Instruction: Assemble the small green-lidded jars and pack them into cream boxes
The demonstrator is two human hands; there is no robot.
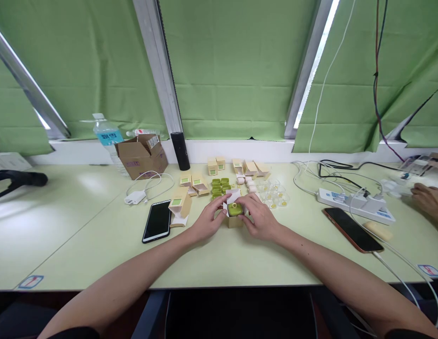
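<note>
Forearms (134,278), two, bare: extended from the lower corners and converged at mid-table; dark sleeve edges are seen at the bottom.

Small carton (235,223), one, tan: located on the table (190,270) or just over it (contact cannot be told), midway between the hands. It is held upright, the open mouth turned up and the plain side turned toward the wearer; the long axis appears to be vertical, though its depth is foreshortened. White flap (233,193): raised at the far side.

Green piece (235,210), one, rounded-square: seated in the mouth, face up, a pale ring on top. No longer axis can be made out.

Left hand (206,221): pointed forward and inward, half closed; the carton's left side is gripped between thumb and forefingers.

Right hand (260,218): pointed forward and to the left, back upward, fingers bent; the right side is gripped, thumb placed at the near corner, index finger at the flap.

Adjacent: green trays (216,188), grouped beyond the left hand; clear pieces (273,194), clustered beyond the right; open carton (181,202), set beside a dark-screened phone (157,221).
</note>
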